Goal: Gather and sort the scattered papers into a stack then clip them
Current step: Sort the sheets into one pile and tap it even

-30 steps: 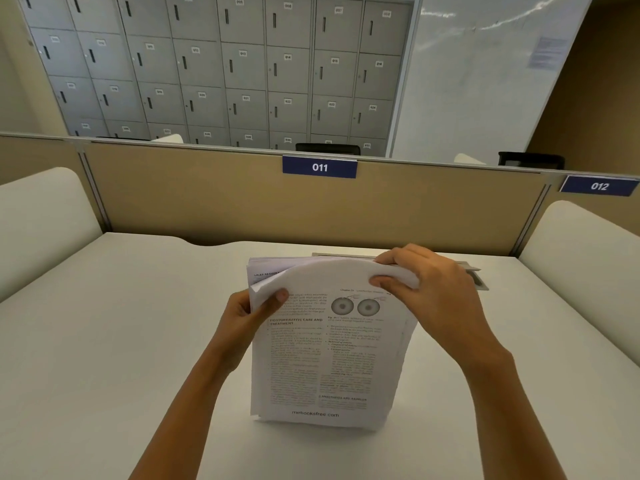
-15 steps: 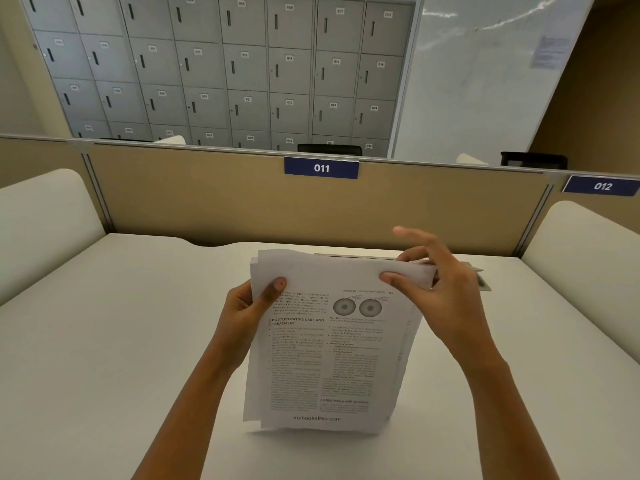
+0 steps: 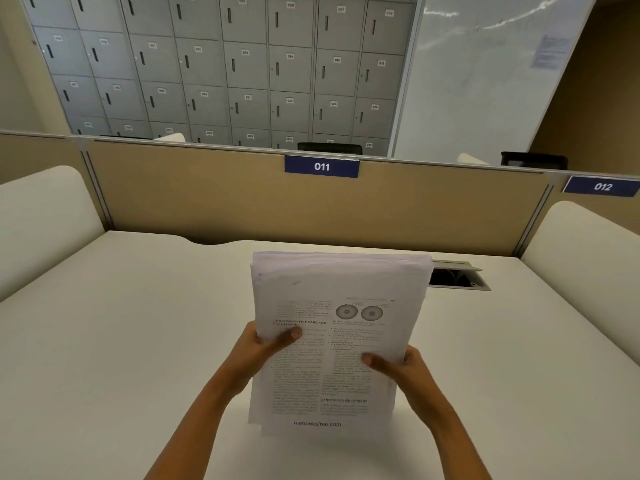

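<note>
As both hands [image 3: 258, 351] grip its sides, paper stack [image 3: 332, 341] upright on desk [image 3: 121, 341]

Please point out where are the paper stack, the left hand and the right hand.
paper stack [image 3: 332, 341]: head view, on the printed front page, near its middle.
left hand [image 3: 258, 348]: head view, on the middle of the hand at the stack's left edge.
right hand [image 3: 403, 367]: head view, on the middle of the hand at the stack's right edge.
</note>
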